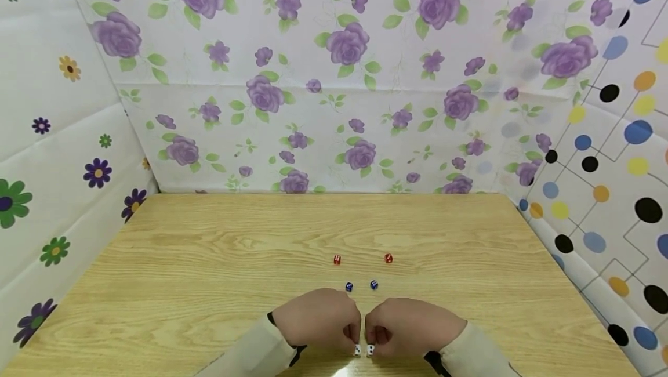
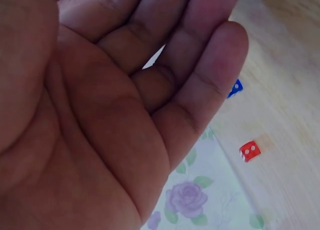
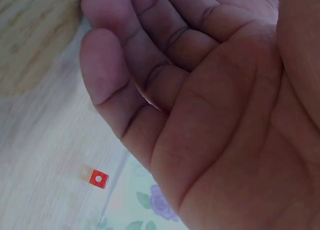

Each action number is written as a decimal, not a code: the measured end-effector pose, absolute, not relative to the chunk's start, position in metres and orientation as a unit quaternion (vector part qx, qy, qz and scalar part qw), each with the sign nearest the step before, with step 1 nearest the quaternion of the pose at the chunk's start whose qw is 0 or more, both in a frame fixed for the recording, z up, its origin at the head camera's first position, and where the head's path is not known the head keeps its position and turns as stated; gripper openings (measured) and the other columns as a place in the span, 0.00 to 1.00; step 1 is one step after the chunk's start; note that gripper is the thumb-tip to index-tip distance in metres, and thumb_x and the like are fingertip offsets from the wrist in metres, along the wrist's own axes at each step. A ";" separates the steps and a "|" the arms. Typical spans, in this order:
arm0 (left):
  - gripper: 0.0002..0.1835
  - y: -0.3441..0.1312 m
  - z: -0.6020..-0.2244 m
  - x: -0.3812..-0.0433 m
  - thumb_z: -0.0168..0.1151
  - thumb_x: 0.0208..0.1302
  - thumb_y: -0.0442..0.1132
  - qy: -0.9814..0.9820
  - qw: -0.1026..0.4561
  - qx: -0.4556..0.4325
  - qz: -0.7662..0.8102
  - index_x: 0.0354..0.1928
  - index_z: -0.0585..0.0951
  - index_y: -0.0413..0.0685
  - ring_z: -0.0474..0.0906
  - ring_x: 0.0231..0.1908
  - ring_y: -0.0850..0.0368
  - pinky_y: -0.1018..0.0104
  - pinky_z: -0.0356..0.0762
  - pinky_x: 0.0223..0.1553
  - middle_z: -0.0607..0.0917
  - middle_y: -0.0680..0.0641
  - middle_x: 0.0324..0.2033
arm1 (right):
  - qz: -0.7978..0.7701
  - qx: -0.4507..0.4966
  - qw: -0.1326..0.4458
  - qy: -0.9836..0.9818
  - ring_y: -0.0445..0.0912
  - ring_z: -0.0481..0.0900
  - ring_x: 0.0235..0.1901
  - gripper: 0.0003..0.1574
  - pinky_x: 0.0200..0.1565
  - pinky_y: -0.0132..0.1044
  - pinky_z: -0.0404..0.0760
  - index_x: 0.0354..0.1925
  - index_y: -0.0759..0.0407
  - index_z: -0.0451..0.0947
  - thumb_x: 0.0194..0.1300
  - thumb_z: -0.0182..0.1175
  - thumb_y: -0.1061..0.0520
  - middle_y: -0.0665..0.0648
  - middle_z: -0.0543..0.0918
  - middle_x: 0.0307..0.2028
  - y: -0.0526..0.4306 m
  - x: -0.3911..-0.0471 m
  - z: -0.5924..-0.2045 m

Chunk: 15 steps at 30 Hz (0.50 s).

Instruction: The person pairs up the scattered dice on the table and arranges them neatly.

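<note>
Near the front edge of the table, my left hand [image 1: 319,318] pinches a small white die [image 1: 357,350] between thumb and fingertips. Mirroring it, my right hand [image 1: 411,325] pinches another white die [image 1: 370,351]. A narrow gap separates the two white dice, which sit low at the tabletop. Just beyond the knuckles lie two blue dice, a left one [image 1: 349,287] and a right one [image 1: 374,285]. In both wrist views the palm and curled fingers fill most of the picture and hide the white dice.
Farther back, a left red die [image 1: 337,260] and a right red die [image 1: 388,258] stand wider apart than the blue pair. The wooden table [image 1: 209,249] meets a flowered back wall [image 1: 313,133]. Patterned sheets also border its left and right sides.
</note>
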<state>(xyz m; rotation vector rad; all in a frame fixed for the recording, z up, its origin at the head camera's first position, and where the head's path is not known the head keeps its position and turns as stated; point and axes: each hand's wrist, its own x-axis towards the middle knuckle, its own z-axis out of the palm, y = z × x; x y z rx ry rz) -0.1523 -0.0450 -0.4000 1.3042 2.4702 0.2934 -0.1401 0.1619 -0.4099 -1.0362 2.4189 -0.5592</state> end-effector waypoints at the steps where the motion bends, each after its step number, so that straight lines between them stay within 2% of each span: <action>1: 0.06 -0.045 -0.400 -0.152 0.77 0.58 0.42 0.868 0.166 0.457 0.103 0.27 0.89 0.64 0.72 0.26 0.81 0.83 0.71 0.31 0.80 0.72 0.23 | -0.202 -0.376 0.223 0.876 0.29 0.72 0.24 0.08 0.31 0.25 0.75 0.32 0.45 0.82 0.65 0.71 0.59 0.34 0.76 0.25 0.162 -0.140 -0.410; 15: 0.05 -0.042 -0.401 -0.151 0.77 0.60 0.45 0.868 0.166 0.458 0.094 0.27 0.89 0.64 0.73 0.25 0.81 0.83 0.71 0.31 0.81 0.71 0.22 | -0.204 -0.366 0.230 0.878 0.29 0.72 0.25 0.10 0.32 0.25 0.75 0.31 0.44 0.82 0.64 0.72 0.59 0.34 0.77 0.25 0.159 -0.140 -0.412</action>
